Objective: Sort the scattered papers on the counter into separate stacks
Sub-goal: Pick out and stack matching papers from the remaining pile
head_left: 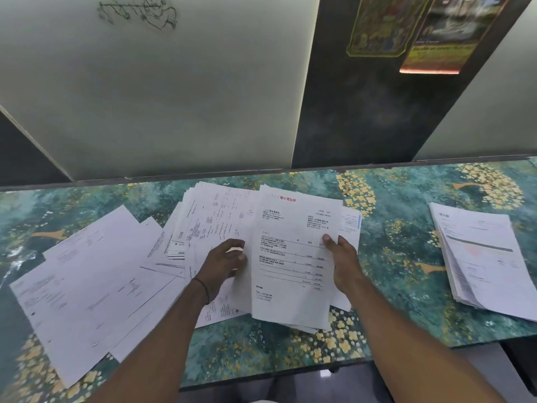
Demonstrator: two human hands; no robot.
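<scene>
Printed white papers lie spread over the middle of a green and yellow flowered counter. My right hand grips the right edge of a sheet with a red heading, thumb on top. My left hand pinches the left edge of the same sheet over the fanned central pile. Large loose sheets lie slanted at the left. A squared stack of papers sits apart at the right.
A pale wall and a dark pillar rise right behind the counter. Two coloured posters hang on the pillar. The counter's front edge runs just under my forearms. Bare counter shows between the central pile and the right stack.
</scene>
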